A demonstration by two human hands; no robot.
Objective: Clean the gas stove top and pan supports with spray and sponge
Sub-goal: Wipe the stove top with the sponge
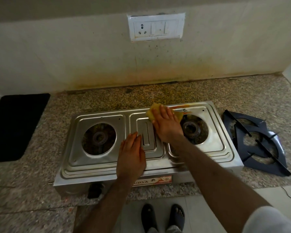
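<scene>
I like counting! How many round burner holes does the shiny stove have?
2: the left round burner hole sits uncovered; the right round burner hole is partly hidden behind the right hand.

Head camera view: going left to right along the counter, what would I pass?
Black mat → left burner → left hand flat on the stove top → right hand pressing the yellow sponge → right burner → dark pan supports stacked on the counter.

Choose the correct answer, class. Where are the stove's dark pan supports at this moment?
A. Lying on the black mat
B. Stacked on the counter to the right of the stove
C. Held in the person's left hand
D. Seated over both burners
B: the pan supports lie stacked on the counter right of the stove, whose burners are bare.
</scene>
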